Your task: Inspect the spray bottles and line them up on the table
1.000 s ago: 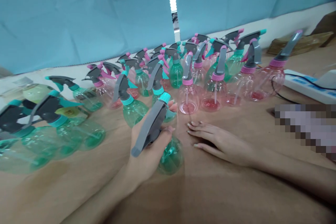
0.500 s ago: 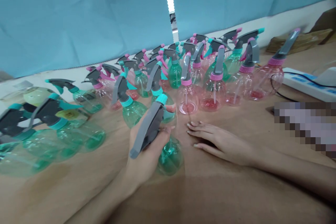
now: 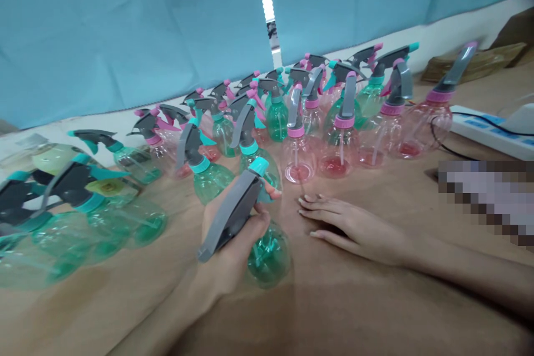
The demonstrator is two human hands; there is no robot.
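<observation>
My left hand (image 3: 227, 245) is wrapped round the neck of a green spray bottle (image 3: 269, 258) with a grey trigger head and turquoise nozzle. The bottle's lower part shows below my fingers; its neck is hidden by them. My right hand (image 3: 346, 225) lies palm down on the wooden table (image 3: 354, 311), fingers stretched out and holding nothing. Just beyond it stand pink spray bottles, the closest a clear pink one (image 3: 298, 158). Two green spray bottles (image 3: 212, 181) stand directly behind my left hand.
Several green bottles (image 3: 67, 245) stand at the left. More pink and green bottles crowd the back against a blue sheet (image 3: 125, 28). A white power strip (image 3: 492, 133) with a black cable lies at the right, below a brown package (image 3: 471, 64). A blurred-out patch covers something nearby.
My left hand and the spray bottle in it have come slightly nearer to me, and its trigger head leans a little further left. My right hand stays flat on the table.
</observation>
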